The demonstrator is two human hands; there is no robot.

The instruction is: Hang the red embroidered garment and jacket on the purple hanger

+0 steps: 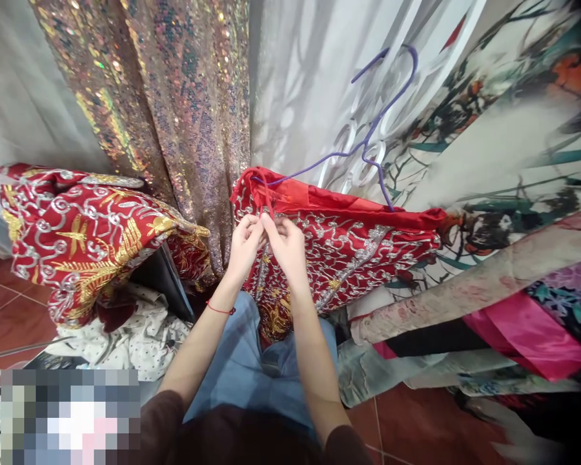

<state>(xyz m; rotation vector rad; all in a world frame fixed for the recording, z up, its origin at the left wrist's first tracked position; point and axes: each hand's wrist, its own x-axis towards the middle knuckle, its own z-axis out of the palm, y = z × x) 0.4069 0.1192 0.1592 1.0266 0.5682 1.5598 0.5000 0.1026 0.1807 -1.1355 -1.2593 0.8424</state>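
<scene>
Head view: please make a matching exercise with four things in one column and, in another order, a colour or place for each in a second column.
Things:
1. hanger
2. wrist string
3. sequin curtain
4. left hand

Colours or places:
A. hangs at the top, left of the middle
B. purple
C. at the neck of the red garment, fingers meeting those of the right hand
D. red, around the left wrist

Pairs: 1-B, 2-D, 3-A, 4-C
</scene>
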